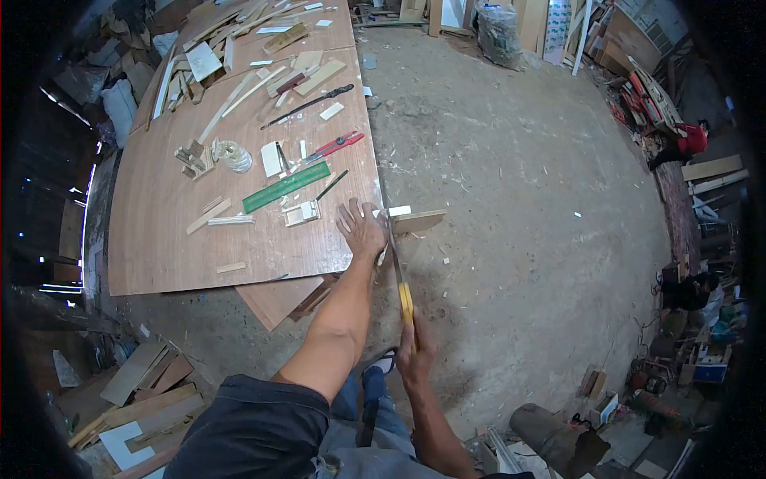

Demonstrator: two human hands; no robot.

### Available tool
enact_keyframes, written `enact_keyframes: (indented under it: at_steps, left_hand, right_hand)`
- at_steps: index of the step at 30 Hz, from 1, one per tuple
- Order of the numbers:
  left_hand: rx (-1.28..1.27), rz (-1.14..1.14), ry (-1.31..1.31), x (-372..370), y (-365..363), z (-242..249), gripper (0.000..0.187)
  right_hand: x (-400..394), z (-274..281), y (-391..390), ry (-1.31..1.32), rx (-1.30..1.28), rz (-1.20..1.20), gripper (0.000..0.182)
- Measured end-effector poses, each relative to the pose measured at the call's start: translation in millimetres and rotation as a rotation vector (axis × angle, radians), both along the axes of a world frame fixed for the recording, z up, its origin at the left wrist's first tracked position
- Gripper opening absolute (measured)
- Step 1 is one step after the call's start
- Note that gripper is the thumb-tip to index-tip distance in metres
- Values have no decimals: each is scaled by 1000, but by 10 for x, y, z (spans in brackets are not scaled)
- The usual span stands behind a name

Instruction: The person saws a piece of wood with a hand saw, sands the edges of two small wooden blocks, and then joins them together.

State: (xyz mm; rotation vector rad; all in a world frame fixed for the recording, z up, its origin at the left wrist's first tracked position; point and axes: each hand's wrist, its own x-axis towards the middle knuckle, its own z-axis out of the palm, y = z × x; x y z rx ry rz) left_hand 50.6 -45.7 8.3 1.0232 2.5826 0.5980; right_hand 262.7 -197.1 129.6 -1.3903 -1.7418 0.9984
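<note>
My left hand (363, 228) lies spread at the right edge of the wooden table, fingers apart and pressing down. Beside it, a white strip of wood (400, 211) and a thin brown board (420, 221) stick out past the edge. My right hand (416, 354) is wrapped around the yellow handle of a handsaw (405, 300). The saw's blade points up and away, meeting the wood close to my left hand. How much of the wood lies under my palm is hidden. A small white wooden frame (302, 213) and a green ruler (286, 188) are left of my fingers.
On the table (159, 255) lie red-handled pliers (335, 147), a dark file-like tool (307, 106), a roll of string (232, 156) and wood offcuts. Planks (144, 423) lean lower left. Two people (691, 140) are at the far right, near piled scrap.
</note>
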Motion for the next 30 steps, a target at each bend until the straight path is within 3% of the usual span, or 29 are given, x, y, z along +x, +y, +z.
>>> enact_keyframes:
  at_steps: [5,9,18,30]
  left_hand:
    - [-7,7,-13,7,4,42,47]
    - [-25,4,-45,-2,-2,87,49]
    - [-4,-3,-60,1,-27,138,48]
    - [38,3,-14,6,-35,44,44]
  right_hand:
    - [596,-72,-559,11,-22,-13,34]
    - [711,51,-554,121,-54,-111,35]
    - [-497,-531,1044,303,40,-8,36]
    - [-814,-666,1056,306,134,41,40]
